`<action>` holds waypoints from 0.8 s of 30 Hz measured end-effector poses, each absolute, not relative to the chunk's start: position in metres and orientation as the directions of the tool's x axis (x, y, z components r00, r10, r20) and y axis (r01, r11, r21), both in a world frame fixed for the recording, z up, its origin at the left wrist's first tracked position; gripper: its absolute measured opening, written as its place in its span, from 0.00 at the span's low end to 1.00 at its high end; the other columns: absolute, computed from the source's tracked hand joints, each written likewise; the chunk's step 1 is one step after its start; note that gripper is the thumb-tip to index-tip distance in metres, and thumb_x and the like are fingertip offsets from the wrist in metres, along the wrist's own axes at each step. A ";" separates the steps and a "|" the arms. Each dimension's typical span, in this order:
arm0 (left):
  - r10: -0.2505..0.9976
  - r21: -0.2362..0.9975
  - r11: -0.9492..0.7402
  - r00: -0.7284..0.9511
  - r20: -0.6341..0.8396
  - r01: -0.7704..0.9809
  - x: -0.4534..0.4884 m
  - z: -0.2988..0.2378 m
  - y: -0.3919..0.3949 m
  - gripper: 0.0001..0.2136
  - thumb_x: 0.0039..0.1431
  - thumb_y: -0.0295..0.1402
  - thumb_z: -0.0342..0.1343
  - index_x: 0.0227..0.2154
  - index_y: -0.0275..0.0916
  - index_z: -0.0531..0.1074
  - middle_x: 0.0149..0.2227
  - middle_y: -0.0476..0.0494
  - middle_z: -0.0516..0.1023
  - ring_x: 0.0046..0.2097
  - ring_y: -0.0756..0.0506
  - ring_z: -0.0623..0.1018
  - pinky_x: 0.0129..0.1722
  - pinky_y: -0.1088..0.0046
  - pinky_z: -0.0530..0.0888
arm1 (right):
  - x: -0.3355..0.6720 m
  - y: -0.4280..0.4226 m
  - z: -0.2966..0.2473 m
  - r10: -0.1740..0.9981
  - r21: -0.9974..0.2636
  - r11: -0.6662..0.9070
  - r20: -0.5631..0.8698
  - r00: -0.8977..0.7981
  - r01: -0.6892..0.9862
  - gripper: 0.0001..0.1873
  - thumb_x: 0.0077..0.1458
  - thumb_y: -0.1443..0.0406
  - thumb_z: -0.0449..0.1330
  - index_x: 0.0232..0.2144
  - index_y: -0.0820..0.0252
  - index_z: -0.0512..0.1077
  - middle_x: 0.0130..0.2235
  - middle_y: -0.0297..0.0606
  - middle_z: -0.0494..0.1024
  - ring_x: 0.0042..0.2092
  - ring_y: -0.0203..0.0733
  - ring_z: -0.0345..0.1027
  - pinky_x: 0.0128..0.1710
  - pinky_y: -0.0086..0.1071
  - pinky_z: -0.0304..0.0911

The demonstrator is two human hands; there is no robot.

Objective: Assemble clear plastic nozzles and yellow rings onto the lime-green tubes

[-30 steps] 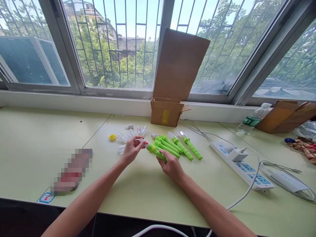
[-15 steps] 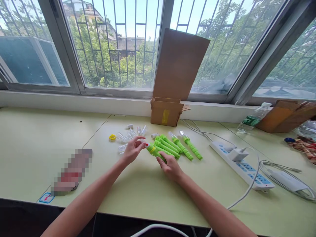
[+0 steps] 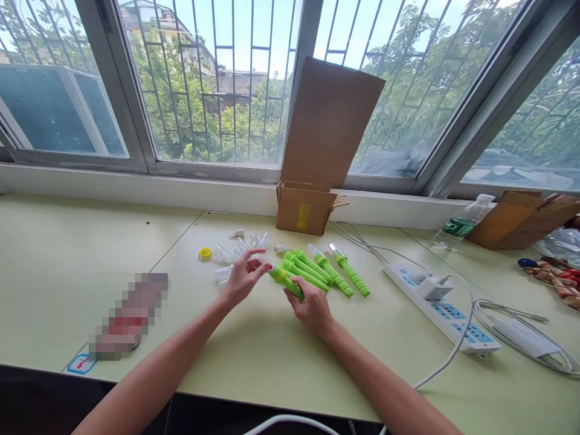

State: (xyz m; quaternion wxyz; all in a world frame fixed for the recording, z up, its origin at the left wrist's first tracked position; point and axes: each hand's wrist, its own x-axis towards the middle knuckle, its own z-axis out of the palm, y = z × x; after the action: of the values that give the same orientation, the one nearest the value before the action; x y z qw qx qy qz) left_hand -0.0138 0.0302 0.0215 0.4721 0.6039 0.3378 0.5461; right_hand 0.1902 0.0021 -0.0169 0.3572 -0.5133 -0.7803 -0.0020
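My right hand (image 3: 312, 307) grips the ribbed shaft of a green plastic handle (image 3: 285, 281) held just above the table. My left hand (image 3: 242, 277) pinches a small clear cap (image 3: 263, 261) against the handle's upper end. Behind them lies a row of several more green handles (image 3: 326, 272) side by side, two at the right bearing clear caps. Loose clear caps (image 3: 233, 248) and a yellow ring (image 3: 205, 254) lie scattered to the left of the row.
An open cardboard box (image 3: 306, 205) stands at the window sill behind the parts. A white power strip (image 3: 446, 305) with a plug and cables lies to the right. A water bottle (image 3: 462, 225) and another box (image 3: 521, 217) sit far right. A blurred-out object (image 3: 129, 317) rests at left.
The two hands and the green handle stay almost in place; my right hand's fingers have shifted slightly up along the handle. The view has tilted a little.
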 end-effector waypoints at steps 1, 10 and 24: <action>0.922 0.937 -0.332 0.174 0.346 -0.105 -0.013 0.023 0.029 0.23 0.54 0.41 0.61 0.50 0.39 0.65 0.32 0.46 0.80 0.37 0.47 0.79 0.40 0.69 0.74 | 0.190 0.002 -0.017 0.794 -0.359 0.475 0.568 -0.216 0.803 0.15 0.57 0.57 0.54 0.41 0.60 0.71 0.29 0.39 0.79 0.24 0.40 0.68 0.26 0.31 0.60; 0.835 0.812 -0.537 0.005 0.550 0.229 -0.025 0.028 0.034 0.14 0.63 0.39 0.49 0.49 0.40 0.66 0.41 0.41 0.79 0.42 0.45 0.78 0.43 0.67 0.73 | 0.186 0.000 -0.010 0.802 -0.402 0.469 0.567 -0.188 0.787 0.14 0.58 0.57 0.53 0.41 0.60 0.69 0.26 0.36 0.76 0.24 0.41 0.68 0.26 0.31 0.60; 0.879 0.103 -0.243 0.175 0.443 0.964 -0.102 0.018 0.070 0.25 0.49 0.15 0.43 0.46 0.41 0.72 0.54 0.37 0.71 0.58 0.37 0.65 0.56 0.50 0.57 | 0.186 -0.001 -0.008 0.807 -0.472 0.472 0.571 -0.150 0.745 0.13 0.58 0.58 0.53 0.40 0.59 0.68 0.25 0.36 0.75 0.23 0.42 0.67 0.26 0.32 0.61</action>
State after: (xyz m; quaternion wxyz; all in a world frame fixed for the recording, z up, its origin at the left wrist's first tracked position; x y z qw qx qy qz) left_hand -0.1017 0.0703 0.0183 -0.1008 0.7597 0.6068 0.2110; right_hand 0.1855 -0.0008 -0.0082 0.4032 -0.5121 -0.7574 0.0387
